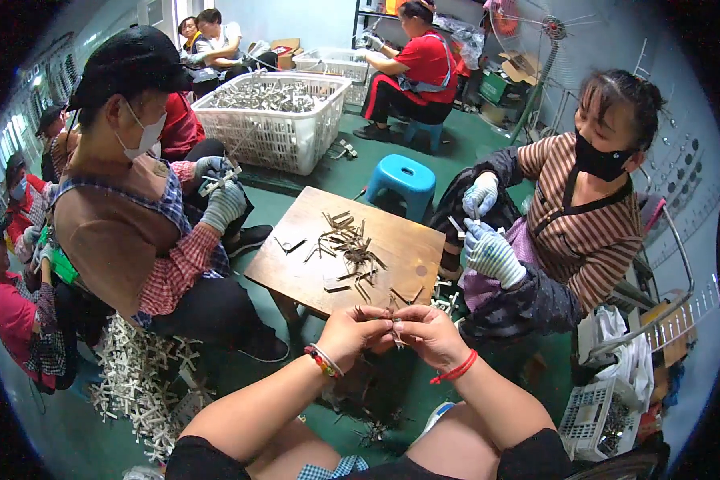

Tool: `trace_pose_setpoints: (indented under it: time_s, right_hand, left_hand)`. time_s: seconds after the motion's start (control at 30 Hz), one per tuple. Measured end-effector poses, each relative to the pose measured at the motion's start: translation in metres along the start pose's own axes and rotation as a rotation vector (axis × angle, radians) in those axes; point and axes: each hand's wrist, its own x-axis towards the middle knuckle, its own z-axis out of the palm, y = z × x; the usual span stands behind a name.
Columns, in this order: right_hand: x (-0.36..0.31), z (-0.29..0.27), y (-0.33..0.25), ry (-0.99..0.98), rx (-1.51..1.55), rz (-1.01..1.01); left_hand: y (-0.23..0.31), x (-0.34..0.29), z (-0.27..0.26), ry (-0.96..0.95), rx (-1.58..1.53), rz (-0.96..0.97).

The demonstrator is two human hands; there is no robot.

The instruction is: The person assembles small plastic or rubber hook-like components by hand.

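My left hand (355, 336) and my right hand (434, 338) meet at the near edge of a low wooden table (296, 216). Fingertips and thumbs of both are pinched around a small bunch of thin, dark metal strips (395, 320); the fingers partly hide it, so its exact shape is unclear. Beyond them a loose pile of bent metal strips (350, 242) lies on the tabletop. One angled strip (289, 246) rests apart from the pile, on the left.
Two masked co-workers in gloves (494, 254) sit at either side, handling small parts. A blue stool (402, 186) stands behind the table, a white crate (272, 136) of metal parts at far left. Pale metal pieces (140, 384) heap on the left floor; another basket (600, 418) is at right.
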Motion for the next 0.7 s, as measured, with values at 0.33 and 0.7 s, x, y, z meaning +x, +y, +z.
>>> trace_pose_setpoints:
  time_s: [0.33,0.7]
  right_hand:
    - [-0.003,0.005,-0.005,0.022,-0.005,-0.021]
    - [0.003,0.002,0.001,-0.043,-0.139,-0.059]
  left_hand:
    - [-0.001,-0.003,0.001,0.046,-0.029,0.037]
    - [-0.003,0.0,0.004,0.014,0.023,0.03]
